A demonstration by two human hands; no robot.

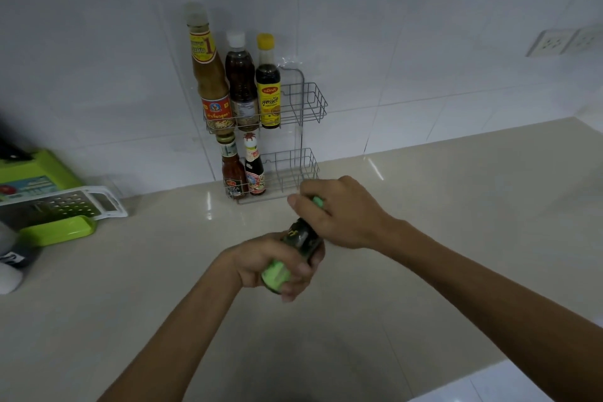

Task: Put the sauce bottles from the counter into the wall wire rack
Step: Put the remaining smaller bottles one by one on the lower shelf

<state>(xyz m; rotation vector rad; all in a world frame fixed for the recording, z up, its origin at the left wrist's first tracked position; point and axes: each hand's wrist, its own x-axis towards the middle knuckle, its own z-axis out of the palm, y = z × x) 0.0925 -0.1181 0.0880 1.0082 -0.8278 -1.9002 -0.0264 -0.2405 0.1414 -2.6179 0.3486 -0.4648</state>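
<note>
Setting: beige polished counter (456, 222) ran below a white tiled wall (98, 75), with the view looking down over both forearms.
Held bottle: a dark sauce bottle (301, 240) with a green label and green cap was tilted in the air above the counter, cap end pointing toward the rack, not yet in either shelf.
Left hand: the left hand (261, 266) was wrapped around the bottle's lower body, fingers curled under the label.
Right hand: the right hand (339, 210) was closed over the neck and cap, a sliver of green showing between the fingers.
Rack: a two-tier wall wire rack (306, 108) hung on the tiles just beyond the hands; the right side of both shelves stood free.
Upper shelf: a tall orange-brown sauce bottle (210, 81), a dark white-capped bottle (240, 85) and a yellow-capped bottle (268, 88) stood side by side at the left.
Lower shelf: a red chilli sauce bottle (232, 170) and a small dark bottle (254, 166) stood touching at the left.
Far left: a green-framed grater (62, 206) lay on the counter, well apart from the rack.
</note>
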